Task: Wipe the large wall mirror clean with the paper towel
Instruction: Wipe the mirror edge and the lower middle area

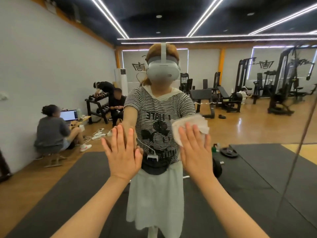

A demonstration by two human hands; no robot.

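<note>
Both hands lie flat against the large wall mirror (51, 48) with fingers straight and spread. The right hand (195, 152) presses a crumpled white paper towel (190, 125) to the glass, the towel bunched under its fingertips and showing above and to the left of them. The left hand (122, 153) rests bare on the mirror, palm to the surface, holding nothing, level with the right hand and apart from it. Between the two hands the mirror reflects the person, in a white headset (162, 70), striped T-shirt and pale skirt, standing on a dark floor mat (72, 182). To the left of the towel the reflection shows people gathered near an open laptop (69, 115) and a dumbbell rack (96, 105); to its right stand black weight machines (283, 86) on a wooden floor. A thin seam (298, 143) runs down the mirror at far right.
</note>
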